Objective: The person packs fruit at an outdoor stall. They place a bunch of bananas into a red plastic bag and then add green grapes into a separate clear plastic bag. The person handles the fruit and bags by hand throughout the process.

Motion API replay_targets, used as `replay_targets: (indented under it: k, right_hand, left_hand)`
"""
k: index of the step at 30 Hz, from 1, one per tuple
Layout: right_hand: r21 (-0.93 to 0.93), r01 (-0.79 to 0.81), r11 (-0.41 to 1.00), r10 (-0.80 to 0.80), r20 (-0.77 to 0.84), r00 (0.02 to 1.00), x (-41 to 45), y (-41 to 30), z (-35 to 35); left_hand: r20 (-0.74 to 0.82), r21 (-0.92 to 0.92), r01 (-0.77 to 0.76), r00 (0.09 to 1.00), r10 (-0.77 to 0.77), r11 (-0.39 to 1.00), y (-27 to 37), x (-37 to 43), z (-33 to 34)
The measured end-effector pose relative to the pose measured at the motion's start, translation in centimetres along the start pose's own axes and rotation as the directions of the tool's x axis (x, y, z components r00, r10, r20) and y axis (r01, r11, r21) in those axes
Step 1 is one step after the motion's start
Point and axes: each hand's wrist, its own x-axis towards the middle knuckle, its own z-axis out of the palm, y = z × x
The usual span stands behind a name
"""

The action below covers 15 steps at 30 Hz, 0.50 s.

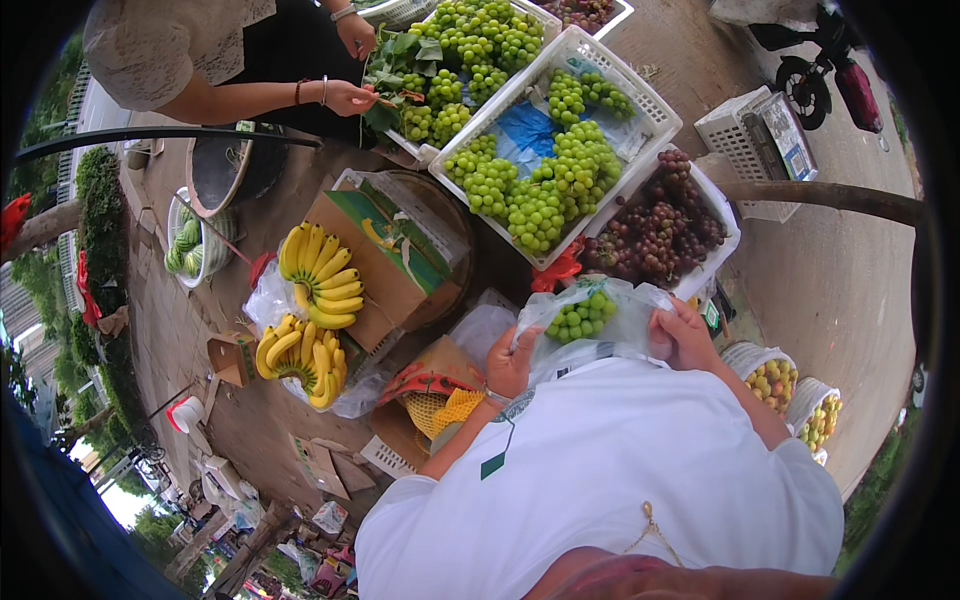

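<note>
My left hand (511, 361) and my right hand (684, 334) grip opposite sides of a clear plastic bag (636, 322) in front of my chest. Inside it lies a bunch of green grapes (582, 319). Just beyond the bag stands a white plastic crate (660, 112) with bunches of green grapes (536, 217) around a blue plastic sheet (527, 132). Close by my right hand, dark red grapes (656, 229) fill a white crate (716, 262). A red plastic bag (559, 266) is tucked between the crates.
At the upper left, another person's hands (351, 97) touch leaves by a heaped crate of green grapes (480, 52). Bananas (319, 277) lie beside a cardboard box (360, 262) at left. A wooden pole (825, 199) crosses at right, near stacked crates (750, 142). Fruit baskets (772, 375) stand at lower right.
</note>
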Motion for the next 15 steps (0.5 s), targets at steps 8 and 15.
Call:
replay_targets:
  k: [8,15]
  right_hand:
    - [0.081,0.056,0.995,-0.063,0.075,0.995,-0.3,-0.3,-0.4]
    - [-0.174,0.124,0.977,-0.117,0.047,0.992,0.5,-1.2,0.6]
  left_hand:
    - [-0.089,-0.002,-0.059,0.994,0.059,0.998,1.1,0.4,0.2]
    - [-0.130,-0.007,-0.056,0.990,0.055,0.998,1.8,0.4,-0.2]
